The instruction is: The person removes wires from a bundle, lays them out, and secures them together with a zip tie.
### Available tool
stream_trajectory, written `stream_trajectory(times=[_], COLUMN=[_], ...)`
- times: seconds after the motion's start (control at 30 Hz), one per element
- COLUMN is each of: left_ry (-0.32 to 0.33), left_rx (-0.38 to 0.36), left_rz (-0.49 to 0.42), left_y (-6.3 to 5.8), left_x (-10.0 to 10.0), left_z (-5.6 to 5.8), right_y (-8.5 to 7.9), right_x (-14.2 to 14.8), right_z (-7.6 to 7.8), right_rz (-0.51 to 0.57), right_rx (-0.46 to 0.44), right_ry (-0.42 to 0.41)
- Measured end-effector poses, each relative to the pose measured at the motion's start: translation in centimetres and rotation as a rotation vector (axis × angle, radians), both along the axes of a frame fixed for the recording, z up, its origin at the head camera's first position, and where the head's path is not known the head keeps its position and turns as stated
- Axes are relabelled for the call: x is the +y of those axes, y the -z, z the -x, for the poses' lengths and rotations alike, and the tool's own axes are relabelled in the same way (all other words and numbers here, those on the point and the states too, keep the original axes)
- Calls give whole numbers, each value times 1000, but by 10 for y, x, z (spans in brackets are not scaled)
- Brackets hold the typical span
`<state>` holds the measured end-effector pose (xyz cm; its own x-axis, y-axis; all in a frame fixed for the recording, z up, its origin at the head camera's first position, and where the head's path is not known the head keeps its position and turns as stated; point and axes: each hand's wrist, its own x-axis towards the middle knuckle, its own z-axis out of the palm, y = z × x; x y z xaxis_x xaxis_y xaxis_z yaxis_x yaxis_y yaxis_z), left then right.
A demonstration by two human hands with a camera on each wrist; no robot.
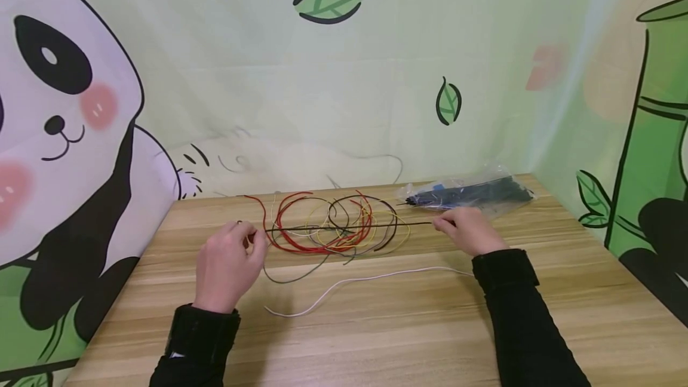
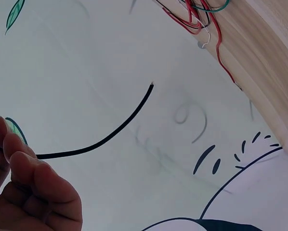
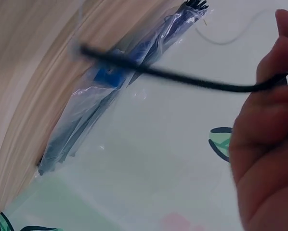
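Note:
Between my two hands a black wire [image 1: 414, 224] is stretched nearly straight, above the table. My left hand [image 1: 228, 267] pinches it near one end; in the left wrist view a curved free tail of the wire [image 2: 93, 146] sticks out past the fingertips. Near the other end my right hand [image 1: 470, 232] pinches it, and a short blurred tail [image 3: 182, 80] pokes out in the right wrist view. Behind the stretched wire lies a tangle of loose wires, among them red wire [image 1: 279, 220], yellow wire [image 1: 407, 237] and grey wire [image 1: 295, 280].
A white wire [image 1: 371, 278] lies curved on the wooden table [image 1: 376, 339], nearer to me. At the back right rests a clear plastic bag [image 1: 473, 193] of thin black strips. A printed cloth backdrop [image 1: 242, 76] rises behind the table.

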<state>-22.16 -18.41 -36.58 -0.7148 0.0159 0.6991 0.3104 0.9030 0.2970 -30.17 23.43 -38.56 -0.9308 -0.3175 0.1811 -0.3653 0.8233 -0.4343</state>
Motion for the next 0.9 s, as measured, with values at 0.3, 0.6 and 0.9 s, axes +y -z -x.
stream_trajectory(times=[0.3,0.6,0.9], left_ry=[17,99,244], left_rx=[8,-236,-392], left_rz=[18,108,231], left_y=[-3,0,-2], left_x=[3,-1,-3], left_z=[-3,-4,-8], right_y=[-3,-1,1], right_x=[4,7,10], right_z=[-5,0,3], right_rz=[-65,-100,-85], right_rx=[19,123,123], right_ry=[168,60,8])
